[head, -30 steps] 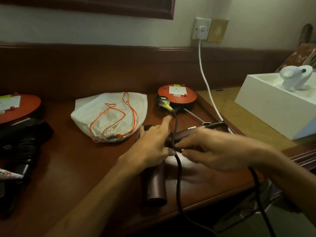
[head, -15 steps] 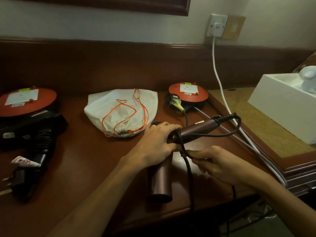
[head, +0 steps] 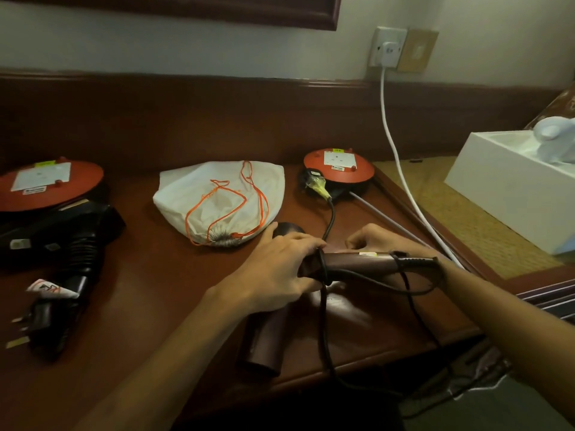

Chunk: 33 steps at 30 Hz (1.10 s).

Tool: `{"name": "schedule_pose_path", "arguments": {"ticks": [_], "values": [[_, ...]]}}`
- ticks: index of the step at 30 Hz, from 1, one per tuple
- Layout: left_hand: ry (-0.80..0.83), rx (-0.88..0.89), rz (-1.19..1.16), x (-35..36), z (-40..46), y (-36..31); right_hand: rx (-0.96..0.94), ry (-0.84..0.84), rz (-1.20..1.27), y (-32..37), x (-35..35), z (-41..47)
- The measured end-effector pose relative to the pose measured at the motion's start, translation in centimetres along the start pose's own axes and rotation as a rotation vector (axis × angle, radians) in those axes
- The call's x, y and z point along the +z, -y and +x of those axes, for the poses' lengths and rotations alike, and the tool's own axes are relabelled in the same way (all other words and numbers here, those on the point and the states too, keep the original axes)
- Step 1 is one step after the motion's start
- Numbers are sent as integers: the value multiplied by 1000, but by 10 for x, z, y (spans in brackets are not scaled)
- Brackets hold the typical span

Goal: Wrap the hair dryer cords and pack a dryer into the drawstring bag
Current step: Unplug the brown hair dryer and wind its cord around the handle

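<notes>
A maroon hair dryer [head: 264, 343] lies on the wooden desk [head: 149, 290], barrel toward me, handle [head: 357, 262] pointing right. My left hand [head: 280, 269] grips the dryer where handle meets body. Its black cord [head: 323, 331] is looped once around the handle base and hangs off the desk edge. My right hand [head: 376, 241] is behind the handle, fingers curled on the cord; the grip itself is partly hidden. A white drawstring bag [head: 217, 203] with orange cord lies closed behind. A black hair dryer [head: 71, 262] with wrapped cord lies at left.
Two red round extension reels sit at the back, one left [head: 46, 185], one centre-right [head: 339, 166] with a black plug [head: 314, 181] in it. A white cable [head: 401, 169] runs from the wall socket [head: 389, 48]. A white box [head: 510, 191] stands at right.
My right hand has gone from in front of the handle, up and over to behind it, carrying the cord around the handle. The left hand stays clamped on the dryer.
</notes>
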<state>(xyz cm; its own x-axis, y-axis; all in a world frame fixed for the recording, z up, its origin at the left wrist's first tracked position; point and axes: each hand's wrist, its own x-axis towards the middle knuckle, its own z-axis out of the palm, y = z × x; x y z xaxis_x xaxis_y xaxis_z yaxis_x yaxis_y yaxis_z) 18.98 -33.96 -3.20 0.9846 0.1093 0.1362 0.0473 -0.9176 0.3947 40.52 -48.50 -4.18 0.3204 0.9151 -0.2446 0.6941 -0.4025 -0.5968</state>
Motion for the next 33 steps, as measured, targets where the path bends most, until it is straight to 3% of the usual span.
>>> {"name": "schedule_pose_path", "arguments": {"ticks": [4,10,14,17,20,22,24,27,29,33], "values": [[118,46,184,2,-3,-17,111,291,410,15,-24,-2],[111,16,223,10,6,-26,9,461,283,65,-53,-22],[12,-6,109,7,3,-15,-84,460,149,86,-51,-52],[-76,-19,-31,2,-2,-4,-108,474,246,95,-40,-67],[-211,-45,-178,0,-5,13,-122,402,236,103,-28,-83],[-280,-95,-251,-3,-5,27,-132,255,101,108,-16,-95],[-306,-125,-284,-6,-5,37,-134,64,-8,107,-1,-101],[-330,-133,-308,-10,-8,40,-130,-24,33,97,28,-96],[-365,-165,-378,-12,-10,41,-117,-104,131,83,44,-83],[-334,-183,-492,-24,-16,48,85,-197,687,55,55,-56]]}}
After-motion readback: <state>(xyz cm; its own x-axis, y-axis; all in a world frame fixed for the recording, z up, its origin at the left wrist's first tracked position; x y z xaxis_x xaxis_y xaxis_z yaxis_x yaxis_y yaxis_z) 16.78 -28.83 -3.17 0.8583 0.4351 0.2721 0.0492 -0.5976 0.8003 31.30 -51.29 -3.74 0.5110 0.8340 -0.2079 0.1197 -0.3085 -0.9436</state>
